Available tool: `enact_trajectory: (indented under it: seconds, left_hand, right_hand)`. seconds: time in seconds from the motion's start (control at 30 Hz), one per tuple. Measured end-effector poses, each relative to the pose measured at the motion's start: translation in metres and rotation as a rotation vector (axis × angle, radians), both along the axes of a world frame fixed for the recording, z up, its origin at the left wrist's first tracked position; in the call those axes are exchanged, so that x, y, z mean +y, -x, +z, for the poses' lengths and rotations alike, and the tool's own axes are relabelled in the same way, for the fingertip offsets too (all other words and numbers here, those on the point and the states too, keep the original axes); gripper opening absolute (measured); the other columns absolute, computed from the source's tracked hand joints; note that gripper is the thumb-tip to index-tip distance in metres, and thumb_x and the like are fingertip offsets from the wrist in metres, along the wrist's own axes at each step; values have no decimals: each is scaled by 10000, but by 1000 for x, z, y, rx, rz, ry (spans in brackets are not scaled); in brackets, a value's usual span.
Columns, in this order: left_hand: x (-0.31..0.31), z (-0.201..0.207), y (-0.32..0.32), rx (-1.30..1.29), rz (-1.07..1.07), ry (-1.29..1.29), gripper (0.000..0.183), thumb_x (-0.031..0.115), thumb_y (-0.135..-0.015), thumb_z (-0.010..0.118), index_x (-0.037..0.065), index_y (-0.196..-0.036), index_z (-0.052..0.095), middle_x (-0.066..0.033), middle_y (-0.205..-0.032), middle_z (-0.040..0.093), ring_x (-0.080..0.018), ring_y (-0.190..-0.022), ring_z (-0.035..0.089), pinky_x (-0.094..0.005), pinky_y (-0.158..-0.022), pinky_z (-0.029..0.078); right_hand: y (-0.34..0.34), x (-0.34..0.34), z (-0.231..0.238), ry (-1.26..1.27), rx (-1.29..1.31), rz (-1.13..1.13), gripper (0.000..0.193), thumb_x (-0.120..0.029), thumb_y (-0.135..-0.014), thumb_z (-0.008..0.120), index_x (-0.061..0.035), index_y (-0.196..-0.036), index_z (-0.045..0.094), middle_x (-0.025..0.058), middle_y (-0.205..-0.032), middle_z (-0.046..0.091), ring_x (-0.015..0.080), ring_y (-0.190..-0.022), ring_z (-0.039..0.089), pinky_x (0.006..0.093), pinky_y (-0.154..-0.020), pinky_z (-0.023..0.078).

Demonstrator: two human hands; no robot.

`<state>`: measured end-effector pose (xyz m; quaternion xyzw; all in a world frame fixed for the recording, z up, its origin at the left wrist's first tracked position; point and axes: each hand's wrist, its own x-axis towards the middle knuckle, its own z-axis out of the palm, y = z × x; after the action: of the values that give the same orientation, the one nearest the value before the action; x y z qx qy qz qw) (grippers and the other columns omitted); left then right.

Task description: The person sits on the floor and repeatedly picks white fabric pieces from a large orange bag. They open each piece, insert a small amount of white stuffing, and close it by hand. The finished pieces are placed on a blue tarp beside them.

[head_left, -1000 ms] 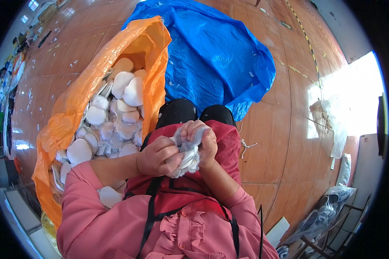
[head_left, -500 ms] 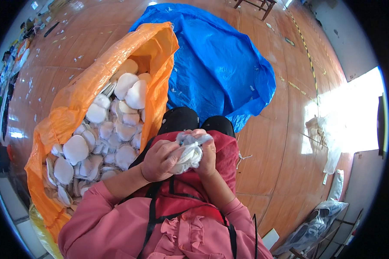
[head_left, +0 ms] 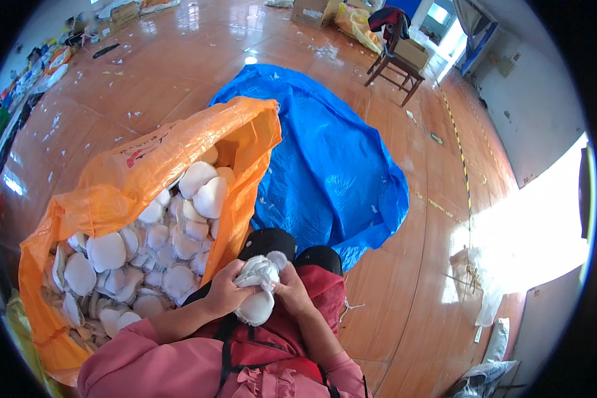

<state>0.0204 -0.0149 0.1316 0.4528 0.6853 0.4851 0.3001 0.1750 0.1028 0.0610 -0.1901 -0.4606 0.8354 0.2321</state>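
Above my lap, both hands are closed on a small bundle of round white pads (head_left: 255, 310), twisted and bunched at its top. My left hand (head_left: 225, 290) grips its left side, with the thumb laid across the front. On the right, my right hand (head_left: 292, 290) pinches the bundle's edge. A fuzzy, pale tuft (head_left: 278, 259) sticks up from its top. Just left of my knees lies an open orange sack (head_left: 129, 171), heaped with many loose white pads (head_left: 106, 252) of the same kind. What ties or wraps the bundle I cannot make out.
A blue plastic sheet or sack (head_left: 331, 166) spreads over the tiled floor (head_left: 404, 318) beyond my knees. Farther off stands a wooden chair (head_left: 398, 63) with clothing on it, near cardboard boxes (head_left: 312, 12). Clear plastic bags (head_left: 489, 292) lie at the right.
The view has tilted up, showing more of the far room. The bundle has turned in my hands, and a smooth round pad now shows at its lower end.
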Motion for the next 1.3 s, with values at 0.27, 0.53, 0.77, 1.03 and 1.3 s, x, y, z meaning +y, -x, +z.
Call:
enact_trajectory:
  seconds: [0.27,0.53,0.77,1.03,1.3]
  left_hand:
    - [7,-31,1,90,-10,-70,372,155,-763,809,51,-1010,551,-170,-906,638,-390,-909,646,-422,-740,506]
    - [14,-46,2,222,-142,-132,490,190,-786,787,12,-1100,456,-217,-975,603,-432,-950,617,-476,-768,488]
    - [21,-44,2,97,-249,-132,571,191,-750,807,8,-1164,460,-216,-1062,602,-379,-1020,609,-445,-865,486]
    - [20,-57,17,-1104,-134,20,336,278,-895,724,45,-1072,559,-30,-938,600,-100,-846,566,-278,-737,477]
    - [48,-47,39,-877,-229,484,478,254,-796,837,-34,-1097,601,-63,-972,648,-123,-855,599,-250,-730,489]
  right_hand:
    - [0,3,-2,-210,-323,29,703,-269,-829,792,-12,-1386,448,91,-1242,590,190,-1138,562,332,-990,440]
    - [-1,-9,-3,-285,-367,-101,753,-287,-802,811,-17,-1392,427,126,-1287,562,225,-1189,546,348,-1009,429]
    - [-7,-12,-8,-326,-397,-174,794,-322,-753,847,-33,-1377,452,146,-1228,620,253,-1149,597,355,-988,450]
    - [-8,-17,6,-497,-515,-156,741,-310,-760,839,-20,-1344,488,167,-1202,639,265,-1113,622,363,-958,472]
    - [-7,-14,8,-747,-555,-107,676,-282,-761,827,-4,-1287,506,192,-1141,633,321,-1066,628,399,-922,490]
